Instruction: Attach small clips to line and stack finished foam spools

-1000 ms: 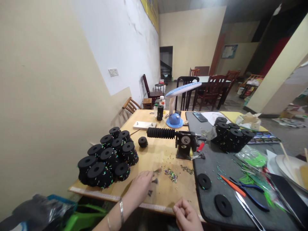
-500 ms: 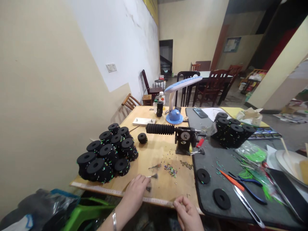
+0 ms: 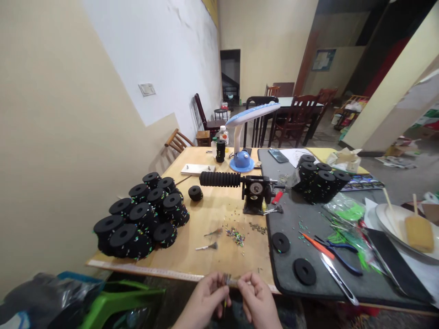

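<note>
My left hand (image 3: pixel 203 302) and my right hand (image 3: pixel 258 301) meet just off the near edge of the wooden table (image 3: pixel 192 260). Both pinch a small tuft-like piece with thin bristles (image 3: pixel 226 278) held between them. Two similar small tufts (image 3: pixel 209 246) lie on the wood just beyond, beside a little heap of coloured beads (image 3: pixel 235 236). A black hand-crank winder (image 3: pixel 254 196) with a ribbed black roll (image 3: pixel 219 179) stands further back.
A pile of black foam spools (image 3: pixel 140 214) fills the table's left; another pile (image 3: pixel 317 183) sits on the grey mat (image 3: pixel 308 219). Two black discs (image 3: pixel 281 242), pliers (image 3: pixel 338 253), scissors, green strands, a blue desk lamp (image 3: pixel 242 160) and a plate (image 3: pixel 404 228) lie around.
My left hand left the tabletop with a small tuft and came back toward me. Both hands now meet at the table edge, pinching it. The camera view shifted a little.
</note>
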Tool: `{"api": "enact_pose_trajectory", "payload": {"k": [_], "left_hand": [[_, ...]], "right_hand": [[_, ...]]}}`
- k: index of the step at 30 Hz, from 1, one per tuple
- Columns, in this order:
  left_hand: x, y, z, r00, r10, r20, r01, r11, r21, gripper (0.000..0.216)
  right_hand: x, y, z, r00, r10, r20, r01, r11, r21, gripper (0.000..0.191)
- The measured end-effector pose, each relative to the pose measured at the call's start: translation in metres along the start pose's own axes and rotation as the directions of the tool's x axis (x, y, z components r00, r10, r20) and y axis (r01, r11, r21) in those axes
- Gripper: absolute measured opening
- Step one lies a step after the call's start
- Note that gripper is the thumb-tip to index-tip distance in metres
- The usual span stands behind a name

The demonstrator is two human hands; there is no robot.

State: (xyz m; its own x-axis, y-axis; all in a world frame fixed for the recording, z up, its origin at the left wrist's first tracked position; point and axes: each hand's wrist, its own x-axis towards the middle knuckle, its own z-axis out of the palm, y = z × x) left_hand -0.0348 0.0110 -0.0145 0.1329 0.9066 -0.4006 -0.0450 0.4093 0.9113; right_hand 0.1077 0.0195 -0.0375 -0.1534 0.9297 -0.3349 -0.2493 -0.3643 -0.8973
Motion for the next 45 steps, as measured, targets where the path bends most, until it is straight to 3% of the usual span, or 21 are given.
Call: {"api": "enact_pose_trajectory", "payload": {"k": [3,7,14,22,32,36,45], "left_hand": [[0.001,-0.012,0.01,1.0,0.005,-0.031,-0.008,0.994,-0.11,0.041],[-0.002,-0.008,0.016,0.997,0.048,-0.06,-0.054,0.993,-0.106,0.045],[-0.008,0.008,0.021,0.995,0.056,-0.077,-0.063,0.995,-0.081,0.043],[-0.007,0.003,0.022,0.997,0.046,-0.066,-0.05,0.997,-0.063,0.039],[-0.009,0.001,0.025,0.998,-0.059,-0.03,0.05,0.971,-0.234,0.041],[-0.009,0.0,0.027,0.999,-0.038,-0.012,0.035,0.977,-0.211,0.042],[-0.007,-0.005,0.025,0.995,-0.065,-0.08,0.047,0.978,-0.205,0.042]], "right_hand": [[-0.006,-0.012,0.001,0.999,0.034,0.017,-0.033,0.999,-0.035,0.064],[-0.01,-0.019,0.002,0.999,0.049,0.005,-0.048,0.996,-0.071,0.066],[-0.008,-0.012,-0.001,0.999,0.039,-0.007,-0.04,0.996,-0.086,0.065],[-0.007,-0.007,-0.003,1.0,-0.01,0.004,0.01,0.996,-0.094,0.056],[-0.008,-0.008,-0.004,1.0,0.012,-0.01,-0.012,0.996,-0.087,0.059],[-0.01,-0.01,-0.004,1.0,0.031,-0.001,-0.031,0.995,-0.097,0.064],[-0.018,0.009,-0.013,0.999,0.046,0.011,-0.044,0.994,-0.102,0.063]]}}
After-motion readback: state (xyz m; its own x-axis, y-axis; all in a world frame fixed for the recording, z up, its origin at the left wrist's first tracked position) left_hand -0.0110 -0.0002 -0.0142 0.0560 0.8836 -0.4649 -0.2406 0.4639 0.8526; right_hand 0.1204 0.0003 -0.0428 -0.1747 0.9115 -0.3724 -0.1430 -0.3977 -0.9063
